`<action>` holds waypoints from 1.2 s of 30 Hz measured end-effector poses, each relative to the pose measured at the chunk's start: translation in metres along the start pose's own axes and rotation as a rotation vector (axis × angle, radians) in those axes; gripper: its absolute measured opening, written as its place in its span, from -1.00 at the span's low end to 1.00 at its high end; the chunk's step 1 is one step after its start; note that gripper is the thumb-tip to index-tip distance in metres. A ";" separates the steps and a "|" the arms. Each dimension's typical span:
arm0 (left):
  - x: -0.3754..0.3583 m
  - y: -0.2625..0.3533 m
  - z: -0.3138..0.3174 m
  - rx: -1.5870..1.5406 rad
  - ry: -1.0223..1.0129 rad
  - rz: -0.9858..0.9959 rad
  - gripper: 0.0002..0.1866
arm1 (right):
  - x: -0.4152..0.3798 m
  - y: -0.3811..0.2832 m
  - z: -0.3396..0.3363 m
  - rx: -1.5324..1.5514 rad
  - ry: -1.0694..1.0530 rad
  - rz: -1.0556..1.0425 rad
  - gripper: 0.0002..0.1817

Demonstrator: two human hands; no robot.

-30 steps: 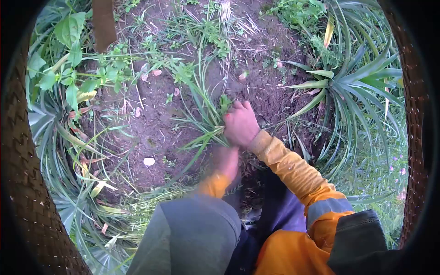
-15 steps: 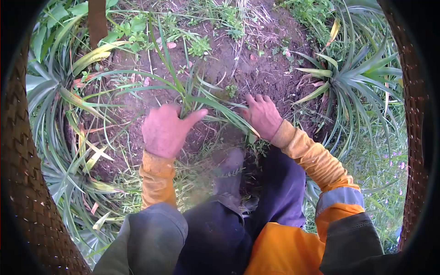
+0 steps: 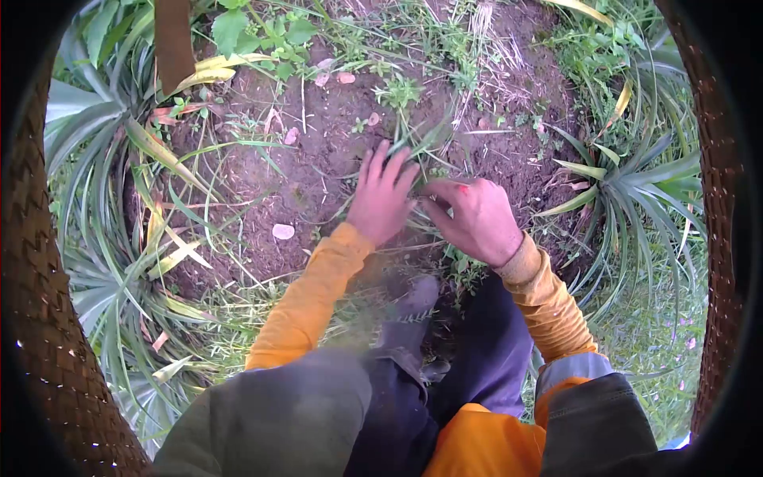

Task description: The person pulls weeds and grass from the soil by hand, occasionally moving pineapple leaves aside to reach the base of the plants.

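Note:
My left hand (image 3: pixel 381 195) lies over a clump of long green grass blades (image 3: pixel 425 141), its fingers stretched out and spread, pointing away from me. Beside it on the right, my right hand (image 3: pixel 477 215) is closed, thumb and curled fingers brought together close to the left fingertips. A small red mark shows on the back of the right hand near the knuckles. Whatever sits in the right hand's pinch is hidden, though grass blades run close by. The base of the clump is covered by my hands. Brown soil (image 3: pixel 318 167) lies around them.
Spiky, long-leaved plants stand left (image 3: pixel 103 119) and right (image 3: pixel 624 183), some with yellowed leaves. Leafy weeds (image 3: pixel 270 32) grow at the top. A pale flat piece (image 3: pixel 283 231) lies on the soil. My shoe (image 3: pixel 417 294) is just below the hands.
My left hand has moved right and flattened over the grass, fingers spreading. My right hand has turned and closed beside it. The grass blades now lean away from me; the view has shifted slightly.

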State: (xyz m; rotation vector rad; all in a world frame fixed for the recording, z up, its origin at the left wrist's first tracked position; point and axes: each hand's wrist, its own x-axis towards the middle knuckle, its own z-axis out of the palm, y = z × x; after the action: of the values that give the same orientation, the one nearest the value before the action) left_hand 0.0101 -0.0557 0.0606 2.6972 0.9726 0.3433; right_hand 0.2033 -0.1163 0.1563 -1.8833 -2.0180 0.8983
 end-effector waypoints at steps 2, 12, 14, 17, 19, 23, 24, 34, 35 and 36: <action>-0.044 0.022 0.033 -0.256 -0.161 0.090 -0.38 | 0.013 0.007 0.000 0.070 0.255 -0.180 -0.74; -0.036 0.022 -0.040 -0.692 -0.204 -0.268 -0.76 | 0.161 0.058 0.068 0.097 0.731 -0.054 -0.54; -0.012 -0.002 -0.041 -0.489 0.099 -0.350 -0.78 | 0.184 0.067 0.077 0.089 0.822 -0.152 -0.57; 0.018 -0.054 -0.026 -0.153 0.413 -0.316 -0.70 | 0.192 0.079 0.085 0.054 0.850 -0.339 -0.65; 0.036 -0.084 -0.016 0.059 0.532 -0.179 -0.71 | 0.177 0.076 0.086 0.239 0.839 -0.291 -0.70; 0.042 -0.103 0.003 -0.048 0.513 -0.102 -0.85 | 0.137 0.052 0.080 0.245 0.929 -0.227 -0.72; 0.043 -0.106 0.003 -0.092 0.530 -0.126 -0.85 | 0.125 0.041 0.069 0.269 0.979 -0.248 -0.73; 0.128 -0.119 -0.006 0.062 0.765 -0.317 -0.65 | 0.124 0.071 0.069 0.415 0.694 0.101 -0.61; 0.136 -0.122 -0.005 0.109 0.763 -0.293 -0.65 | 0.134 0.065 0.068 0.339 0.706 0.047 -0.55; 0.139 -0.129 -0.007 0.081 0.734 -0.228 -0.66 | 0.145 0.061 0.071 0.281 0.753 0.009 -0.57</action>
State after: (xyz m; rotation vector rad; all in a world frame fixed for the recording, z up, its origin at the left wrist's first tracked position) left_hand 0.0368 0.1316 0.0453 2.5041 1.4771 1.3216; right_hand 0.1926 0.0028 0.0319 -1.7119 -1.3525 0.3495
